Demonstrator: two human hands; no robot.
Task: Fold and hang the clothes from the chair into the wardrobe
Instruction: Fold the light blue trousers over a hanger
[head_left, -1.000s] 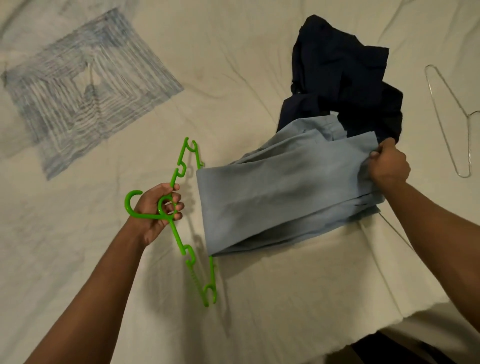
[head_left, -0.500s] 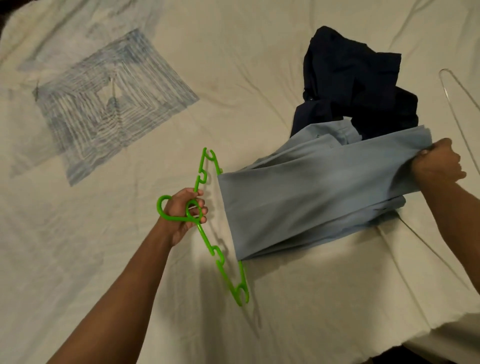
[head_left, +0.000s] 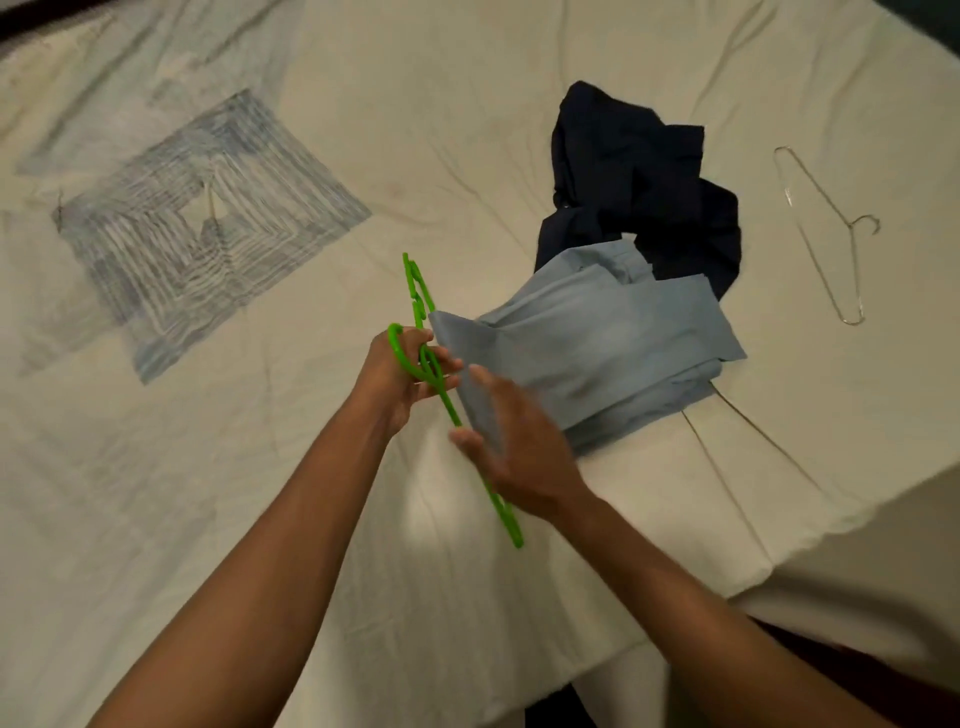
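1. A folded light blue garment (head_left: 597, 348) lies on a cream bedsheet (head_left: 441, 156), near the bed's corner.
2. A green plastic hanger (head_left: 449, 405) stands at the garment's left edge, gripped at its neck by the left hand (head_left: 400, 379).
3. The right hand (head_left: 514, 457), blurred, fingers spread and holding nothing, overlaps the hanger's lower arm.
4. A crumpled dark navy garment (head_left: 639, 187) lies behind the blue one, touching it.
5. A wire hanger (head_left: 826, 228) lies to the right, apart.
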